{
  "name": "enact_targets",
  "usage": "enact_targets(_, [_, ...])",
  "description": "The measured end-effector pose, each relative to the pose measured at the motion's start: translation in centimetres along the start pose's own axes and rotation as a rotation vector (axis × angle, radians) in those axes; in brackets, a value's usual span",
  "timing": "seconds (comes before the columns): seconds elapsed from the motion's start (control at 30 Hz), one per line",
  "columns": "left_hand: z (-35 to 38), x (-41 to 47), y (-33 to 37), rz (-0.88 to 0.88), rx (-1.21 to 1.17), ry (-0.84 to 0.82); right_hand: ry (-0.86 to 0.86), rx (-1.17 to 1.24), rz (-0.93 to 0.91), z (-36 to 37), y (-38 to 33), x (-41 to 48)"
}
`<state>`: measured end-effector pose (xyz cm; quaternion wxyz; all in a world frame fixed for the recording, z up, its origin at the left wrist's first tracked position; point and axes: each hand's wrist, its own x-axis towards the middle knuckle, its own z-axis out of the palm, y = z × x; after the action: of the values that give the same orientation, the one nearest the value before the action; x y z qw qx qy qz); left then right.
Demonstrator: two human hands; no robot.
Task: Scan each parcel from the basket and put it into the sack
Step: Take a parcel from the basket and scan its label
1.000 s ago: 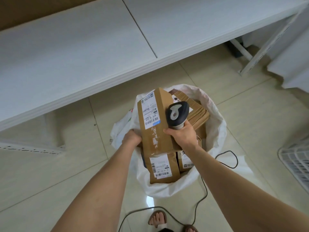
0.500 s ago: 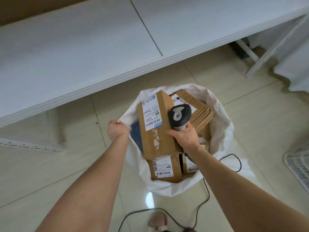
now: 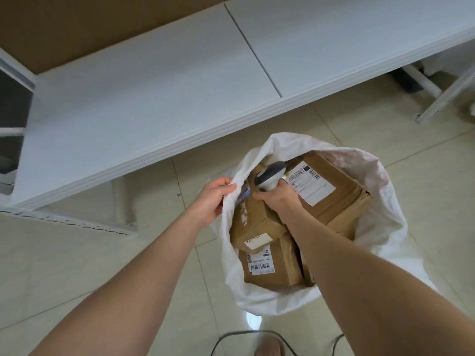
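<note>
sack [image 3: 383, 227]: white, open, on floor | parcels [image 3: 259, 222]: brown labelled boxes — packed inside | scanner [image 3: 271, 173]: dark-headed — above them

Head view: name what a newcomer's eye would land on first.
The white sack at lower centre, stuffed with brown parcels, stands out first. The left hand pinches its rim, while the right hand reaches inside gripping a scanner. A long white shelf runs across behind.

The left hand [image 3: 212, 199] pinches the white sack [image 3: 380, 227] rim; the right hand [image 3: 279, 199] grips a barcode scanner [image 3: 270, 173] (over cardboard parcels [image 3: 267, 268]).
</note>
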<state>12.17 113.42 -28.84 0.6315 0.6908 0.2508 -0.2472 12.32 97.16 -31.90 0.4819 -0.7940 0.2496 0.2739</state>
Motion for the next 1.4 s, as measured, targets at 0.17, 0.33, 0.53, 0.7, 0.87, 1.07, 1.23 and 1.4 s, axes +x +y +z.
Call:
enact_targets(0.17, [-1.0,2.1,-1.1,-0.008,-0.035,0.409,0.164,0.039,0.042,0.4,0.2,-0.6])
enact_targets(0.33, [1.0,1.2,-0.2,-0.052,-0.012,0.535,0.229,0.264,0.07,-0.2,1.0,-4.2])
enact_targets(0.53, [1.6,1.8,-0.4,-0.053,0.067,0.441,-0.019,0.531,-0.015,2.7,0.0,-2.5])
enact_targets(0.7, [0.6,3.0,-0.9,0.013,0.143,0.546,-0.087,0.521,0.025,3.4,1.3,-1.1])
enact_targets(0.87, [3.5,1.0,-0.8,-0.037,0.396,0.518,0.028,0.541,0.05,-0.9,2.7,-3.7])
enact_targets(1.07, [9.5,-2.9,0.9,0.12,0.879,0.513,0.226,0.535,0.146,-6.7,5.0,-8.4])
enact_targets(1.23, [16.2,-4.9,-1.1,0.3,1.125,0.031,0.347,0.586,0.289,-10.6,10.2,-9.9])
enact_targets(1.4, [20.5,-2.7,-6.8,0.361,1.401,-0.155,0.353,0.767,0.403,-12.4,17.9,-7.7])
